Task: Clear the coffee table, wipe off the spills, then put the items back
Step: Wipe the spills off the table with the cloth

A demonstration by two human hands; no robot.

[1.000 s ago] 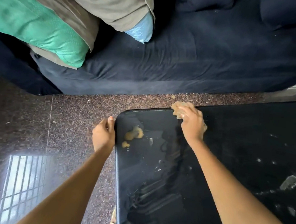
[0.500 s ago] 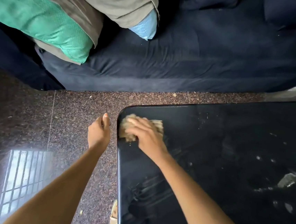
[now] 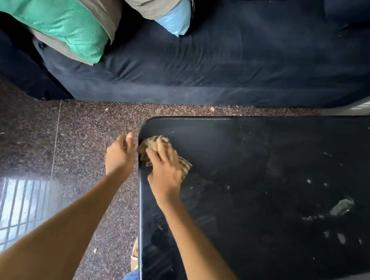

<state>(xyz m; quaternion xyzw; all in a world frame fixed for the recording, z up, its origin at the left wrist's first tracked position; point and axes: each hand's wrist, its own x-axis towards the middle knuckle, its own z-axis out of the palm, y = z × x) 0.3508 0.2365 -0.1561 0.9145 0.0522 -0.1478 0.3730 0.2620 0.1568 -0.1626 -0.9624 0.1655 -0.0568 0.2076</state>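
Note:
The black glossy coffee table (image 3: 268, 161) fills the right half of the head view. At its near-left corner my right hand (image 3: 165, 167) grips a bunched tan cloth (image 3: 185, 165) and presses it against the tabletop by the left edge. My left hand (image 3: 120, 154) hangs just off that edge, loosely cupped beside the cloth and holding nothing. A pale smear (image 3: 341, 206) and small white specks (image 3: 340, 238) lie on the right part of the tabletop.
A dark blue sofa (image 3: 232, 65) runs along the far side, a strip of speckled brown floor (image 3: 78, 134) away from the table. A green cushion (image 3: 49, 11) and a blue one (image 3: 173, 19) lie on it under grey fabric. A sandalled foot (image 3: 134, 254) shows under the table's left edge.
My right hand swept the cloth from the table's far edge to its left edge. The yellowish blobs near that corner are gone from sight. My left hand stayed beside the edge.

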